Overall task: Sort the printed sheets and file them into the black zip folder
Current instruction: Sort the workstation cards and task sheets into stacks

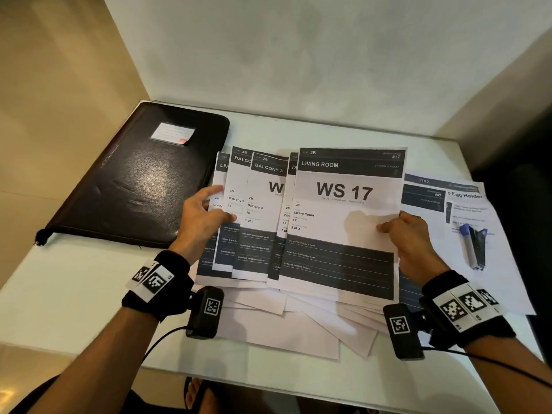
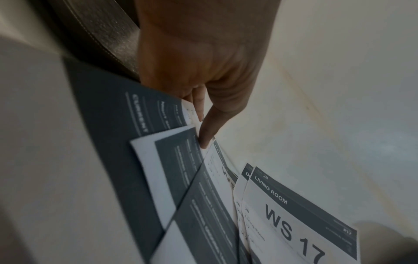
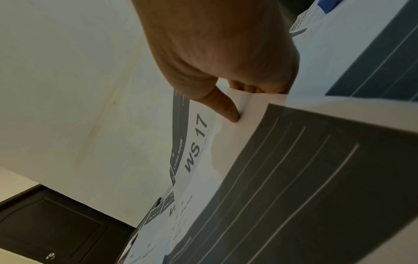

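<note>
Printed sheets (image 1: 298, 219): a fan of white pages with dark header and footer bands, held above the middle of the tabletop (image 1: 74, 288); headings read "BALCONY 3" and "LIVING ROOM".
Front sheet (image 1: 343, 222): "WS 17", flat 2B, Living Room, marked "2 of 3"; it overlaps the others at the right of the fan.
Left hand (image 1: 206, 216): grips the left side of the fan, thumb on the printed face, fingers curled behind.
Right hand (image 1: 413, 237): pinches the right edge of the front sheet, thumb on top, fingers underneath.
Left wrist view: the thumb (image 2: 210, 128) presses where two sheets cross, fingers tucked behind the paper; the folder's stitched edge (image 2: 99, 32) shows above.
Right wrist view: the thumb (image 3: 224, 107) dents the paper into a soft crease; the ruled lines of the dark footer (image 3: 294, 187) are seen close up.
Loose pile (image 1: 298, 324): plain white pages splayed flat under the fan, toward the near edge.
Black zip folder (image 1: 140, 180): leather-like, creased, glossy, rounded corners, lying closed at the far left corner of the tabletop; contents hidden.
Folder label (image 1: 172, 133): a lined card in a clear pocket on the cover.
Right-side pages (image 1: 478, 228): more printouts flat by the right edge, one reading "Egg Holder".
Stapler (image 1: 475, 246): blue and black, resting on those pages.
</note>
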